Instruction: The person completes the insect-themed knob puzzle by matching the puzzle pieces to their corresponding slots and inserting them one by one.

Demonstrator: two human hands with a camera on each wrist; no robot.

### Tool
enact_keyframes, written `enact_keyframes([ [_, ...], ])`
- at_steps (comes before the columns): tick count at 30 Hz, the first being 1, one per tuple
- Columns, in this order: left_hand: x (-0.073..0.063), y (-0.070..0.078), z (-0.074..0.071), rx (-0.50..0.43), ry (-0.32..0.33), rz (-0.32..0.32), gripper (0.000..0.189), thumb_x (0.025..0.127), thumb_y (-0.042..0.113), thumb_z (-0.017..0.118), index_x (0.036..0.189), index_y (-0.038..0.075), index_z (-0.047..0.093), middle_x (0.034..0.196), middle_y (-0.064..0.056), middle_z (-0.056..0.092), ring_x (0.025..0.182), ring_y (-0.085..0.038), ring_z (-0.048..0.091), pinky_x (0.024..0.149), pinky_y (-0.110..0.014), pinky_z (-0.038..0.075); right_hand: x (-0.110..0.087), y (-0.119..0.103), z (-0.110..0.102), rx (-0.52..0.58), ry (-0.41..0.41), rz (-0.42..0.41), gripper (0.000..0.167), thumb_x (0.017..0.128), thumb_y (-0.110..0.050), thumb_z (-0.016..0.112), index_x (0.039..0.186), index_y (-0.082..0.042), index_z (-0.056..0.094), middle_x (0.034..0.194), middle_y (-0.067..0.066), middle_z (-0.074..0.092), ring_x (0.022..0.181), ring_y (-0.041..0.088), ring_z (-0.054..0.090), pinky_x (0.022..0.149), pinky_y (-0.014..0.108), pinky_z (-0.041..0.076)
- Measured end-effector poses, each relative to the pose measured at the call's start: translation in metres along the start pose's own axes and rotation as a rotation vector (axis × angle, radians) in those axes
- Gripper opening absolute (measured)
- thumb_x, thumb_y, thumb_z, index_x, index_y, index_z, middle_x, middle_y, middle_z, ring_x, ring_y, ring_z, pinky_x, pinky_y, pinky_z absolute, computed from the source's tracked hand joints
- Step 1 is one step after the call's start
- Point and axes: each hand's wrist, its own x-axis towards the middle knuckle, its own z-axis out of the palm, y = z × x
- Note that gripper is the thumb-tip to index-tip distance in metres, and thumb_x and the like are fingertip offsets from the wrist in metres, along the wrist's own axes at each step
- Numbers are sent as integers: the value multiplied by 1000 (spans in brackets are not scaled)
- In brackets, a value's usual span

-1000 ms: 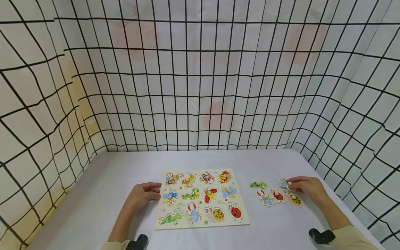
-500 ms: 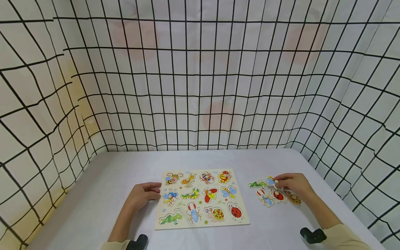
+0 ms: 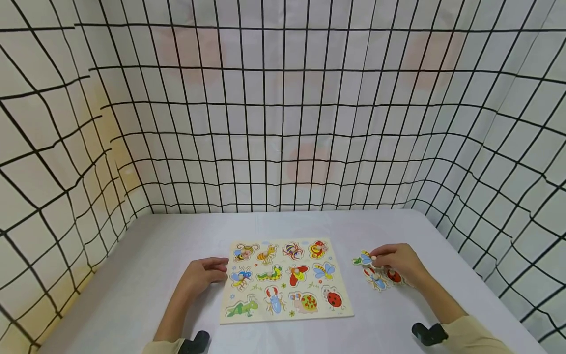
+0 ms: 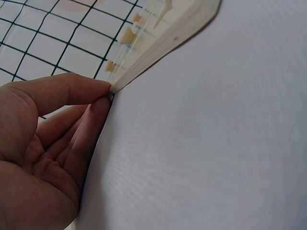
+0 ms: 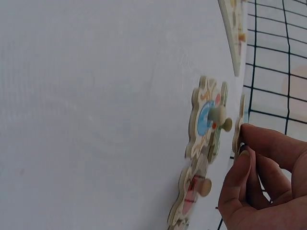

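Note:
My right hand point(image 3: 400, 260) pinches a blue-winged insect puzzle piece point(image 3: 366, 256) between thumb and fingers. In the right wrist view that piece point(image 5: 238, 127) is seen edge-on, raised off the table. Below it, a green grasshopper piece point(image 3: 356, 261) is partly covered. A stag beetle piece point(image 3: 375, 279) and a ladybug piece point(image 3: 393, 276), both with knobs, lie just in front of the hand; the snail piece is hidden behind it. My left hand point(image 3: 196, 280) rests at the left edge of the wooden insect puzzle board point(image 3: 327, 314), fingertips touching its side.
The board lies flat on a white-covered table point(image 3: 132, 285), with rows of insect pictures, some bearing knobs. A black grid net point(image 3: 283, 135) surrounds the table's back and sides. Dark wrist devices point(image 3: 429, 334) sit on both wrists.
My right hand has moved left with the blue-winged insect piece, from above the snail piece to over the grasshopper piece. The left hand and the board have stayed still.

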Motion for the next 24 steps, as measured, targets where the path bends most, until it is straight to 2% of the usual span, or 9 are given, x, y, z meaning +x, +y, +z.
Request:
enact_keyframes([
  [4,-1,-1,0,6,-2,1,41,84,9,78,124,12,73,98,-1,73,93,-21,62,86,-38,46,-1,-5,7,-45,1,1,29,82,-14,79,108,-2,76,95,7,73,74,18,59,61,31,49],
  [11,-3,-1,-1,8,3,4,41,84,10,78,125,12,73,96,-2,73,95,-22,61,88,-40,46,-1,-12,23,-84,-4,-27,26,81,-14,79,104,-3,78,98,8,75,78,16,60,66,30,51],
  [18,-5,1,-1,-2,1,9,41,84,10,78,125,11,73,95,-3,72,96,-22,62,91,-42,47,-5,-26,36,-105,-18,-33,24,81,-12,79,103,-3,77,82,4,70,71,19,59,63,33,48],
  [24,-6,2,-1,-1,2,21,41,84,10,78,125,9,72,95,-3,72,94,-22,62,90,-42,48,-5,-31,46,-103,-40,-45,22,79,-12,81,100,-6,78,82,2,69,71,17,59,63,31,49],
])
